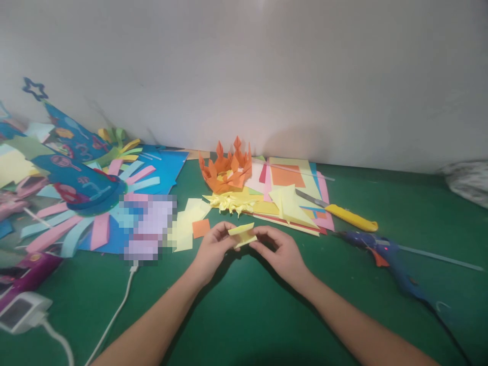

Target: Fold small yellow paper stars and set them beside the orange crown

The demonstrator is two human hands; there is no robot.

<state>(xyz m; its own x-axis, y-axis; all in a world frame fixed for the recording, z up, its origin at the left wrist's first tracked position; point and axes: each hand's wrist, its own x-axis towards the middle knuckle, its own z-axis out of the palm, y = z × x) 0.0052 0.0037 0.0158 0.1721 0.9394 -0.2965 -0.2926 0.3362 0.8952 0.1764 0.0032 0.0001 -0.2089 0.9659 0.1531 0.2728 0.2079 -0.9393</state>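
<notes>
A small piece of pale yellow paper (243, 235), its top and bottom edges folded up, is held between both hands above the green table. My left hand (216, 247) pinches its left end, and my right hand (281, 249) grips the right end with thumb and fingers. Just beyond lie crumpled-looking yellow folded paper pieces (234, 202). An orange folded-paper crown (226, 170) stands behind them. Left of my left hand are a small orange paper square (201, 228) and several pale yellow sheets (184, 236).
A yellow-handled utility knife (351, 217) rests on stacked coloured paper (292, 175). A blue glue gun (389, 254) with a glue stick lies at right. Decorated blue cone hats (82, 180) stand at left, near a blurred-out object (150, 229) with a white cable (121, 307).
</notes>
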